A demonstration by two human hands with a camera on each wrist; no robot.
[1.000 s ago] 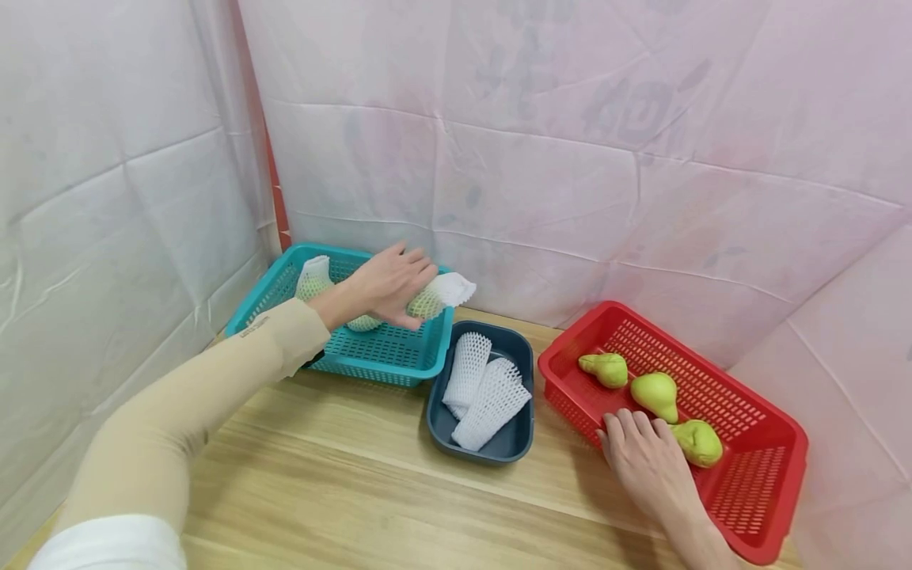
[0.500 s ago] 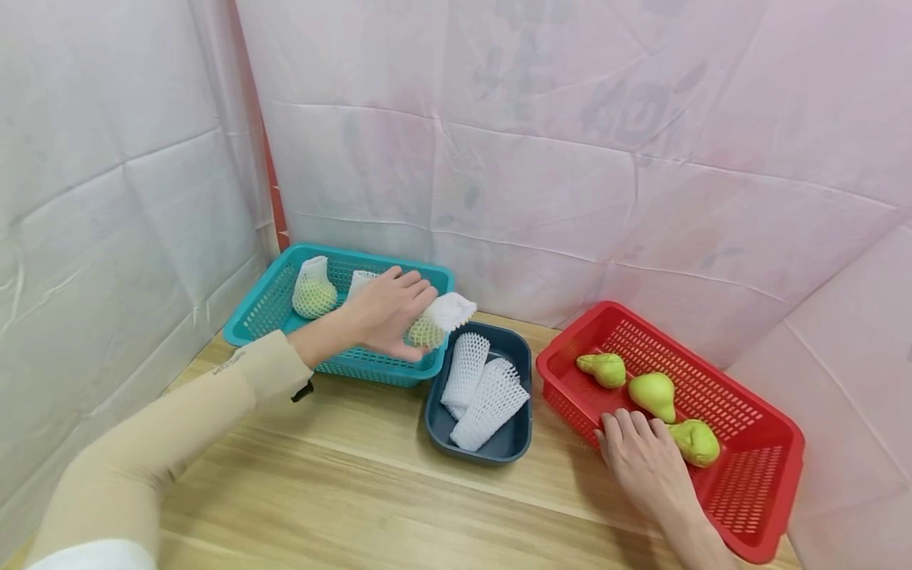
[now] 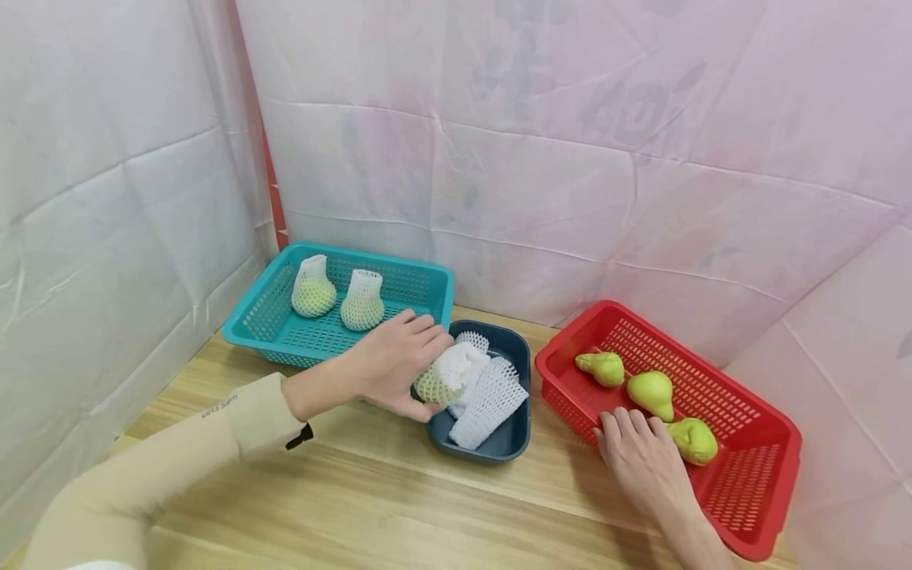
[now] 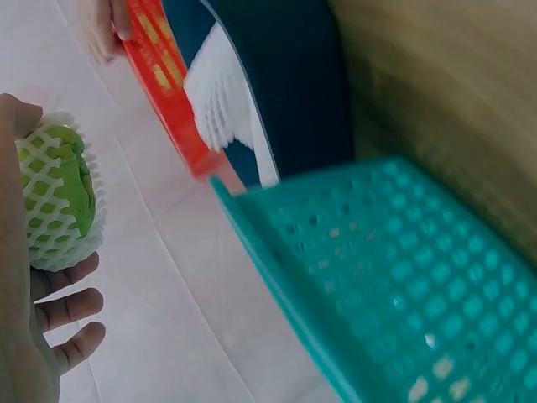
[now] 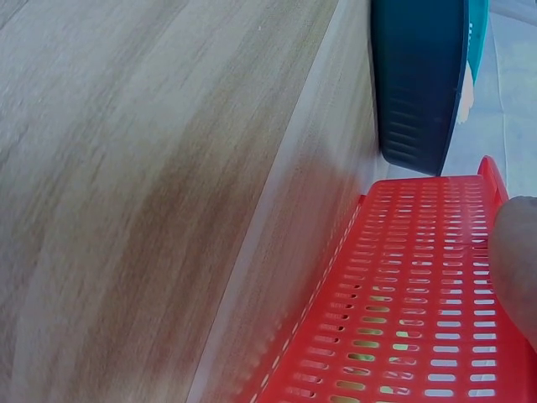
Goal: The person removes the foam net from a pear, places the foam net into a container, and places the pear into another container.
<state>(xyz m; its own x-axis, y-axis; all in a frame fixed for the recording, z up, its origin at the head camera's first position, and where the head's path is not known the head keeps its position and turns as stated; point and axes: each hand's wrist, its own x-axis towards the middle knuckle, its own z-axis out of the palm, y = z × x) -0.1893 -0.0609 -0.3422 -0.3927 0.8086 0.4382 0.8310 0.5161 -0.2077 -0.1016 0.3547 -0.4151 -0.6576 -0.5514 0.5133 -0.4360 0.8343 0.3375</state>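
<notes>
My left hand (image 3: 399, 364) grips a green pear (image 4: 63, 189) wrapped in a white foam net, over the left side of the navy tray (image 3: 514, 435). In the left wrist view, thumb and index finger hold it while the other fingers extend beyond it. Empty white foam nets (image 3: 492, 404) lie in the tray, partly hidden by the held pear. My right hand (image 3: 648, 459) holds the near rim of the red basket (image 3: 777, 491), fingers bent over it. Inside are three bare pears: one at the back (image 3: 602, 368), one in the middle (image 3: 651, 394), one nearest my fingers (image 3: 694, 441).
A teal basket (image 3: 420, 273) stands at the back left, behind the left forearm, with two net-wrapped pears, one left (image 3: 313, 293) and one right (image 3: 363, 301). The wooden table (image 3: 370, 491) ends at hanging pale fabric (image 3: 527, 198) behind and at the sides.
My left hand has carried the wrapped pear out from over the teal basket, toward me and right, to the navy tray. Two wrapped pears left behind now show fully. The right hand stays put.
</notes>
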